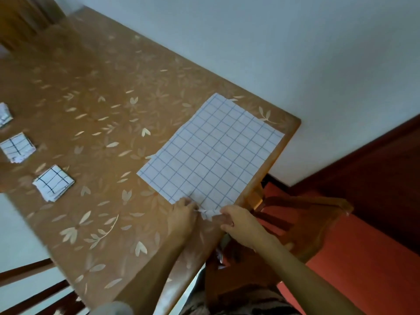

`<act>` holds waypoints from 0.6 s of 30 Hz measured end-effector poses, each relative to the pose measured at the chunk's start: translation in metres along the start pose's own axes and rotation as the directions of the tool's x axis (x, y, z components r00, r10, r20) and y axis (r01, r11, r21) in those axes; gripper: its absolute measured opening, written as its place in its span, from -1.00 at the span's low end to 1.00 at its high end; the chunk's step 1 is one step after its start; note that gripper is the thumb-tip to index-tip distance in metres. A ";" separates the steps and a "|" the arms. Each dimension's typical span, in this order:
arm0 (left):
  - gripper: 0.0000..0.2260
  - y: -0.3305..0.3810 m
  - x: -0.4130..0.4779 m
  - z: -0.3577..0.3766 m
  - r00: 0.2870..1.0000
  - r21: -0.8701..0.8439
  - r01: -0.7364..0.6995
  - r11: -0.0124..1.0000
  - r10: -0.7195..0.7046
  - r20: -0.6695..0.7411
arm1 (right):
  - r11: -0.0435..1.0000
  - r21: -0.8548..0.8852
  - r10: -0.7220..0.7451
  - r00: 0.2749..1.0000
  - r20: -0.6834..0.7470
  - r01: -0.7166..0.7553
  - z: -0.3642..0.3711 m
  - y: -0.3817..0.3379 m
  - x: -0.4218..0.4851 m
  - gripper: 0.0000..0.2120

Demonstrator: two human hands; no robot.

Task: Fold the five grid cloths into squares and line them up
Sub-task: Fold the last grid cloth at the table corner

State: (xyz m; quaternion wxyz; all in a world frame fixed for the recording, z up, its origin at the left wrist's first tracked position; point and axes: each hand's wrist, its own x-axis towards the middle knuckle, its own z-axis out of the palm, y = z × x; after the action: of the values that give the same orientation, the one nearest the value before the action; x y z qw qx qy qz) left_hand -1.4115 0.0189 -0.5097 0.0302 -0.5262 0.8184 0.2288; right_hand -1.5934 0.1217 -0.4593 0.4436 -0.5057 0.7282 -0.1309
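While pinching from either side, left hand [181, 214] and right hand [238, 220] both clenched on the bunched near corner of the large white cloth with thin blue grid lines [211, 151]. Beyond the grip, spread flat, not yet folded, across the end of the brown leaf-patterned table [102, 110]. Well left of the grip, in a row: nearest folded white black-gridded square [54, 183], middle folded square [17, 147], farthest folded square [4, 114] (cut by the frame edge). Judged: three of five done, fourth barely begun, fifth nowhere in view.
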 end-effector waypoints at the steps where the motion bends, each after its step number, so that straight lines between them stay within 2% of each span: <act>1: -0.82 0.005 0.002 -0.002 1.000 0.005 -0.017 1.000 0.017 -0.015 | 0.999 -0.017 -0.032 0.999 -0.002 0.032 -0.004 0.000 0.003 -0.47; 3: -0.66 0.016 0.003 -0.002 0.994 0.003 -0.100 0.995 0.100 -0.045 | 0.996 -0.046 -0.076 0.997 -0.018 0.075 -0.009 -0.001 0.008 -0.29; 5: -0.66 0.028 0.001 0.001 0.975 -0.019 -0.215 0.976 0.213 -0.062 | 0.989 -0.119 -0.097 0.994 -0.045 0.091 -0.012 -0.002 0.011 -0.23; 8: -0.79 0.044 -0.005 -0.003 0.929 -0.094 -0.369 0.925 0.365 -0.054 | 0.971 -0.225 -0.113 0.981 -0.159 0.075 -0.011 0.002 0.017 -0.35; 10: -0.82 0.050 -0.005 -0.009 0.879 -0.105 -0.477 0.873 0.471 -0.072 | 0.971 -0.225 -0.132 0.963 -0.235 0.078 -0.013 0.004 0.019 -0.57; 12: -0.76 0.050 -0.005 -0.014 0.887 -0.182 -0.458 0.870 0.461 -0.030 | 0.972 -0.220 -0.140 0.953 -0.270 0.081 -0.016 0.006 0.018 -0.73; 14: -0.63 0.042 -0.001 -0.018 0.903 -0.228 -0.407 0.884 0.427 0.043 | 0.981 -0.164 -0.147 0.940 -0.308 0.100 -0.019 0.006 0.014 -0.76; 16: -0.56 0.028 0.000 -0.023 0.896 -0.179 -0.423 0.888 0.440 0.068 | 0.987 -0.096 -0.155 0.924 -0.348 0.129 -0.019 0.006 0.007 -0.74; 18: -0.61 0.010 -0.002 -0.030 0.903 -0.134 -0.415 0.900 0.425 0.059 | 0.987 -0.065 -0.161 0.920 -0.359 0.147 -0.017 0.007 0.000 -0.74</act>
State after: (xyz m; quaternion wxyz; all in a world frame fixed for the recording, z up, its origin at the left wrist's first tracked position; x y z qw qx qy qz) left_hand -1.4138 0.0123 -0.4791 -0.0155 -0.3276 0.8956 0.3006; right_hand -1.6114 0.1202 -0.4544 0.2804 -0.5366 0.7579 -0.2428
